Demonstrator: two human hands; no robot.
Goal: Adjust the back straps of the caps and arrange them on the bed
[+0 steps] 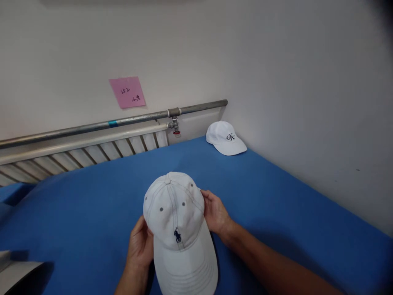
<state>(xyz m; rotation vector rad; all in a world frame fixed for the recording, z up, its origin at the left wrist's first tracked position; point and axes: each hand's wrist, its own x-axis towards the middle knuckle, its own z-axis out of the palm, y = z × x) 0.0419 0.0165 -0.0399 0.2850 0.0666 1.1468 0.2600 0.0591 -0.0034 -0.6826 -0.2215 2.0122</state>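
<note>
A white baseball cap (172, 205) with a small dark embroidered horse-and-rider logo is held over the blue surface, its brim pointing down toward me. My left hand (140, 241) grips the cap's left edge, with some fingertips hidden behind the crown. On the other side, my right hand (215, 212) has hold of the right edge, its fingers partly out of sight behind the cap. A second white baseball cap (224, 137), with dark letters on its front, sits in the far right corner, apart from both hands.
The blue-covered surface (101, 205) reaches to the walls at the back and right. Behind it run a metal pipe (202, 107) with a red-handled valve (176, 132) and a white radiator (92, 155). A pink note (128, 92) hangs on the wall. A pale curved object (18, 268) is at lower left.
</note>
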